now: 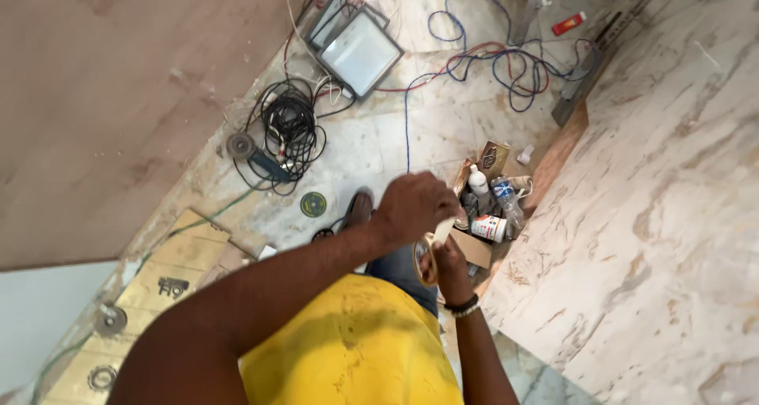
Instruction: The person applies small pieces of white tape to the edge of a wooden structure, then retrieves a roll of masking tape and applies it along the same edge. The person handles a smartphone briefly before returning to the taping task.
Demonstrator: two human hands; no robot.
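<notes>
two hands (pixel 415 207), one tape roll (pixel 425 261), two bottles (pixel 478 181)

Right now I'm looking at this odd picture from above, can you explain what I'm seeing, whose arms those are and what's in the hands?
There is no machine here. The one picture comes from a camera worn on a person's head, looking straight down, so the arms are the wearer's own, above a yellow shirt. The left hand and the right hand meet on a roll of tape; the right hand holds the roll while the left hand pinches its loose end. Below is a stone floor with a flat lamp, a coil of black cable, blue and red wires, a green disc and a box of bottles. A marble slab lies to the right.
</notes>
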